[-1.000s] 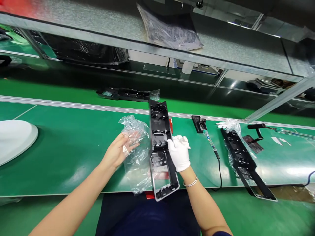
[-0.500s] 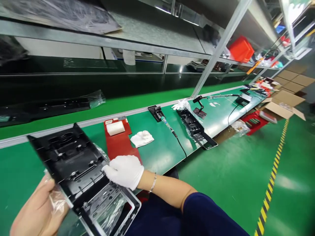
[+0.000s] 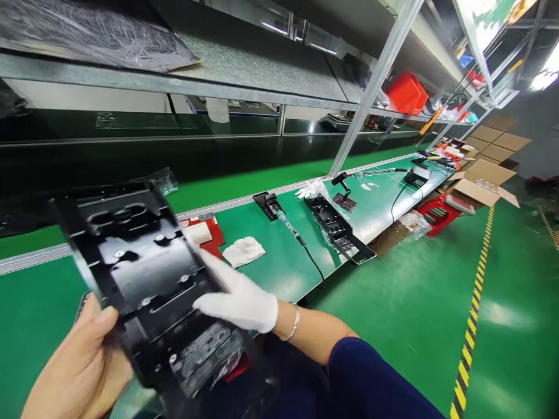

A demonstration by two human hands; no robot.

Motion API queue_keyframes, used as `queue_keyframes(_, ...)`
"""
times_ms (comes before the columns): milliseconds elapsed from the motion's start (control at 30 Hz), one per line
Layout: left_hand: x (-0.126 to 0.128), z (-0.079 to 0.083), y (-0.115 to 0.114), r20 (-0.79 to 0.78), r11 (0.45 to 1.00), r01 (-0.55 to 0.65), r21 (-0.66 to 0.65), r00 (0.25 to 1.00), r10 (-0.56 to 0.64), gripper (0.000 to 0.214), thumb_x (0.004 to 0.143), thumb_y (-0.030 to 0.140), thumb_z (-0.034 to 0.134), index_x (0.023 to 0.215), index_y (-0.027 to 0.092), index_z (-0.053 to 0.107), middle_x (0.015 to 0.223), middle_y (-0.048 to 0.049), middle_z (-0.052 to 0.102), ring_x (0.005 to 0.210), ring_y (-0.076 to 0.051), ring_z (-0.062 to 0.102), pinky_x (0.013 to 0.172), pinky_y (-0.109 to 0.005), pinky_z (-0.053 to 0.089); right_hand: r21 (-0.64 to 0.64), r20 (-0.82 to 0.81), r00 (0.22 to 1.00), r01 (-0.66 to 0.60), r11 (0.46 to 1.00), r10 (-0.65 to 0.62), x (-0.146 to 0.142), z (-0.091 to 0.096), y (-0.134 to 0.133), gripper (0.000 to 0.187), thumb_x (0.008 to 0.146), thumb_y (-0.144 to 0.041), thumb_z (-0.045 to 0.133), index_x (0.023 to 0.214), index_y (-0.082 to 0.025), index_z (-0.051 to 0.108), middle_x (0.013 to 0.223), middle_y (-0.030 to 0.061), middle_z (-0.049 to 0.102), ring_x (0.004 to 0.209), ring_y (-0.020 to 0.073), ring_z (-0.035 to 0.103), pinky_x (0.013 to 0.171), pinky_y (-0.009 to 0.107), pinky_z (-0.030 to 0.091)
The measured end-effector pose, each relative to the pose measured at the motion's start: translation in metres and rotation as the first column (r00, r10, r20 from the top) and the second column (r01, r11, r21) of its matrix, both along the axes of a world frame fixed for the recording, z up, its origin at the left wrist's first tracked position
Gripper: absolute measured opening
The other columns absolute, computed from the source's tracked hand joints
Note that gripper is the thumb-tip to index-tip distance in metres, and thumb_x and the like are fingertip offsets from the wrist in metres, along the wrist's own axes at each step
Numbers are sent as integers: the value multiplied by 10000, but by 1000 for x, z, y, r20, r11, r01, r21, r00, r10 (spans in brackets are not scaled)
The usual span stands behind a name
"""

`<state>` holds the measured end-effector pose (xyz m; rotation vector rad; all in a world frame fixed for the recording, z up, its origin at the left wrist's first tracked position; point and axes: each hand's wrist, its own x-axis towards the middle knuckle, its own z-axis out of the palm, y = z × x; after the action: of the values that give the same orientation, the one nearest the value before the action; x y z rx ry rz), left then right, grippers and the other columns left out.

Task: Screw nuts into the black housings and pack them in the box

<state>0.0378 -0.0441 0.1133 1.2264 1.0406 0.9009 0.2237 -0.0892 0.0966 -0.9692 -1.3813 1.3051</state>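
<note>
A black plastic housing (image 3: pixel 148 273) with metal inserts and a windowed lower end is held up before me, tilted and partly blurred. My bare left hand (image 3: pixel 81 364) is closed on its left edge, thumb on top. The white-gloved right hand (image 3: pixel 240 299) grips the opposite edge, its thumb over the inner face and its other fingers partly hidden behind. Past the housing, a red mat (image 3: pixel 213 235) bears a white block (image 3: pixel 198 234). Beside the mat lies a crumpled white glove (image 3: pixel 243 251).
On the green bench a soldering iron (image 3: pixel 286 224) rests in its black holder, its cord running over the front edge. Farther right sit a second black housing (image 3: pixel 336 227) and another stand (image 3: pixel 345 192). A red stool (image 3: pixel 437 215) and open carton (image 3: pixel 484 181) stand beyond.
The housing has been raised and turned more toward me, both hands moving with it. It now covers much of the red mat. The view has shifted slightly.
</note>
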Motion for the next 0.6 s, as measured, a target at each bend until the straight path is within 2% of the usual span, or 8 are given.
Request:
queue_keyframes(100,19,15,6,137,994,112,-4,984,-110,1041,543,792,712,1493,511,393,1500,101,541,1320,-363,610,884,-465,699,68,57,980,188,980,-192,50,39,-18,934,799,-556,692,1591,-176,373,1566,12,317,1496,101,369,1382,211,276)
queue_keyframes(167,22,16,10,97,986,166,-29,982,-163,1137,370,815,784,1416,467,506,1521,54,529,1305,-369,620,847,-428,704,42,49,948,313,949,-315,90,66,-36,952,769,-515,727,1582,-155,385,1578,4,292,1520,100,345,1380,184,286)
queue_keyframes(233,19,9,15,-18,981,160,-106,987,-163,1105,297,782,824,1317,439,574,1504,37,552,1293,-343,633,839,-359,701,82,60,848,522,849,-527,133,85,-54,902,780,-439,699,1581,-180,377,1567,-5,314,1517,104,357,1380,219,305)
queue_keyframes(300,15,-1,22,-123,979,126,-161,982,-146,1065,292,780,822,1264,415,587,1497,36,561,1306,-310,628,846,-293,691,137,77,711,686,714,-699,176,89,-67,907,781,-418,666,1598,-211,329,1568,-21,312,1500,104,384,1382,262,316)
queue_keyframes(367,10,-13,31,-187,983,79,-169,976,-110,1064,309,817,793,1262,399,571,1499,37,560,1320,-280,619,838,-242,679,162,138,618,757,633,-774,217,75,-71,915,760,-419,657,1588,-192,339,1566,-18,315,1523,96,353,1401,256,283)
queue_keyframes(433,8,-23,40,-239,987,39,-157,968,-76,1114,303,864,758,1287,388,547,1501,31,558,1323,-263,616,819,-213,669,98,230,580,785,612,-781,249,48,-68,927,755,-427,607,1597,-164,321,1581,-4,284,1551,95,309,1417,262,247)
queue_keyframes(500,7,-30,48,-291,989,16,-149,955,-60,1163,290,904,720,1310,381,528,1500,17,559,1325,-266,612,854,-230,666,-2,334,575,793,609,-747,270,15,-63,928,752,-427,580,1593,-124,331,1575,26,292,1560,107,295,1426,281,218)
queue_keyframes(600,8,-35,54,-346,988,24,-153,935,-76,1177,274,925,687,1307,391,510,1495,-1,561,1349,-307,588,1043,-356,627,-100,394,612,771,629,-686,282,-26,-56,901,761,-414,581,1580,-100,372,1550,54,332,1523,132,360,1403,297,277)
